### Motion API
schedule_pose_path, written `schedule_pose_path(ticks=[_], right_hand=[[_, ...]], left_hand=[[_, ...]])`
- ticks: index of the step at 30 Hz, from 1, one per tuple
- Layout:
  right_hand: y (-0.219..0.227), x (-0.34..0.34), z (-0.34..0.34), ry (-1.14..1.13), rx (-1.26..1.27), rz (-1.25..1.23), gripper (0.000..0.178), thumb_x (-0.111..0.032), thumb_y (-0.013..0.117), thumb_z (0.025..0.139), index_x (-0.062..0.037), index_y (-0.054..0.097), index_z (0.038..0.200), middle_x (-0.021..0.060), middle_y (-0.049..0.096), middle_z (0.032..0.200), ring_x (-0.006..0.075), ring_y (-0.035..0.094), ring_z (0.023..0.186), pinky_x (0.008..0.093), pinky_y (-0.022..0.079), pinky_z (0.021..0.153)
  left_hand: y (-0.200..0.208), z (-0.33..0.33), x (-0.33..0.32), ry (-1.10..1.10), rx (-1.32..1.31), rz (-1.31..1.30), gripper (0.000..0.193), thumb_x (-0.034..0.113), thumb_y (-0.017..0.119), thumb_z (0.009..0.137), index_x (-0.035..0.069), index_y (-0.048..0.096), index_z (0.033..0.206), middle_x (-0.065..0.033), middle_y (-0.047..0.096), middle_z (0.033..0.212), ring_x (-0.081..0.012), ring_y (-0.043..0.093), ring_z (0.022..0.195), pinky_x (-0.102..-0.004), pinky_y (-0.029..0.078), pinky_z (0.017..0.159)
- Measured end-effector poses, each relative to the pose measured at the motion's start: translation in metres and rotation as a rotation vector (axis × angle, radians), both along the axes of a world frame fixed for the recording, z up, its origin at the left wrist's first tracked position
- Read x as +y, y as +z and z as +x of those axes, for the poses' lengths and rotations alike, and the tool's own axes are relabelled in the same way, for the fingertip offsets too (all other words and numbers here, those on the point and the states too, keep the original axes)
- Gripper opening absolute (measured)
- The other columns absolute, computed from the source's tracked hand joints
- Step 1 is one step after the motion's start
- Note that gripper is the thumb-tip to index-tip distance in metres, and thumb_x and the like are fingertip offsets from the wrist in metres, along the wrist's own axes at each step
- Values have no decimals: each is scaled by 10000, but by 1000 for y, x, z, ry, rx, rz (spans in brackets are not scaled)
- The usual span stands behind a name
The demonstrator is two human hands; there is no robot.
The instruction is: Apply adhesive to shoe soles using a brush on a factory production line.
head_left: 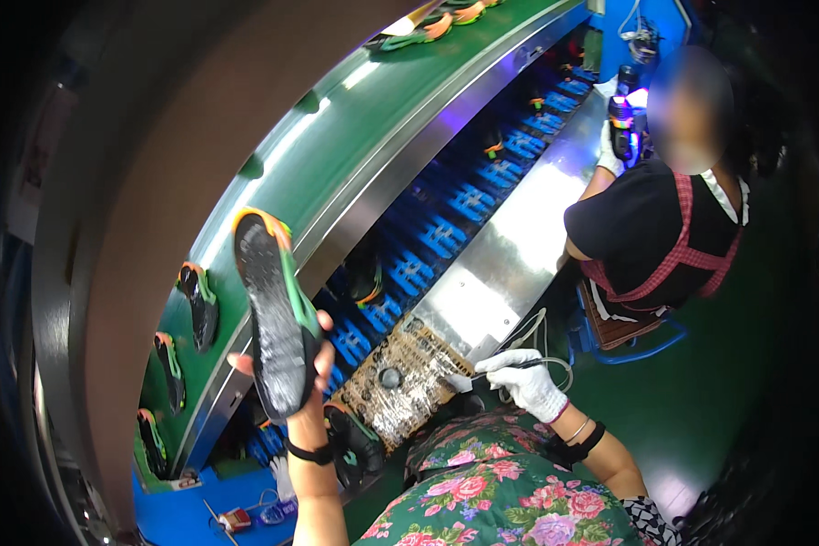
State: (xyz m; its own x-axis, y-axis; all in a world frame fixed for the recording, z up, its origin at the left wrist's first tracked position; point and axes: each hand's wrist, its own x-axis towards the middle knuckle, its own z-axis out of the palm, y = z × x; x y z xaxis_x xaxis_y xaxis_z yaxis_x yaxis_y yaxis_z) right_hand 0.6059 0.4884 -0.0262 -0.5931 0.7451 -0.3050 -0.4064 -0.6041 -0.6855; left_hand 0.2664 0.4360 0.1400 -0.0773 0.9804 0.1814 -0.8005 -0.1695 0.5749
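My bare left hand [320,357] is closed round the lower end of a shoe sole [271,309]. The sole stands nearly upright, its black, shiny face toward me, with an orange and green rim. My right hand [535,389], in a white glove, grips a thin-handled brush [460,382] with a flat pale head. The brush head is over the edge of a brown, plastic-covered board [419,400], well apart from the sole. A small round dark thing [390,378] is on that board. Below it sit more dark soles [355,441], partly hidden by my arm.
A green conveyor belt [337,146] carries several similar soles [200,305]. Beside it runs a lower track with blue holders [441,237]. A steel ledge [482,291] borders that track. At right a seated co-worker [664,227] holds a dark item under purple light.
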Motion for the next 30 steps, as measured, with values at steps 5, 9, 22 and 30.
schedule_pose_path(ticks=[5, 9, 22, 30], right_hand=[[-8, -7, -7, -21, 38, 94, 186, 55, 674, 846, 64, 768, 1006, 163, 774, 1022, 189, 720, 836, 291, 579, 748], [-17, -1, -6, 4, 38, 153, 163, 42, 699, 873, 37, 776, 1017, 165, 767, 1100, 193, 727, 919, 299, 577, 794], [-17, 21, -3, -11, 0, 166, 160, -11, 714, 892, 14, 784, 1034, 108, 782, 1058, 159, 717, 989, 296, 541, 934], [-21, 31, -7, -38, -105, 131, 196, -49, 740, 887, 6, 786, 1069, 76, 785, 1038, 136, 713, 943, 277, 551, 899]], left_hand=[[0, -78, 123, -7, -472, -29, 986, 674, 596, 926, -7, 292, 1570, -343, 269, 1571, -496, 362, 1414, -562, 445, 1137], [-16, -77, 159, 162, -720, -181, 876, 445, 600, 983, -99, 217, 1553, -345, 252, 1579, -448, 345, 1451, -558, 423, 1176], [6, -22, 191, -68, -231, -320, 755, 486, 580, 1002, -72, 412, 1482, -217, 601, 1345, -302, 614, 1209, -427, 473, 1013], [54, 19, 347, -136, 637, -457, 629, 412, 625, 998, 35, 485, 1482, -154, 650, 1174, -275, 668, 1047, -394, 529, 908]])
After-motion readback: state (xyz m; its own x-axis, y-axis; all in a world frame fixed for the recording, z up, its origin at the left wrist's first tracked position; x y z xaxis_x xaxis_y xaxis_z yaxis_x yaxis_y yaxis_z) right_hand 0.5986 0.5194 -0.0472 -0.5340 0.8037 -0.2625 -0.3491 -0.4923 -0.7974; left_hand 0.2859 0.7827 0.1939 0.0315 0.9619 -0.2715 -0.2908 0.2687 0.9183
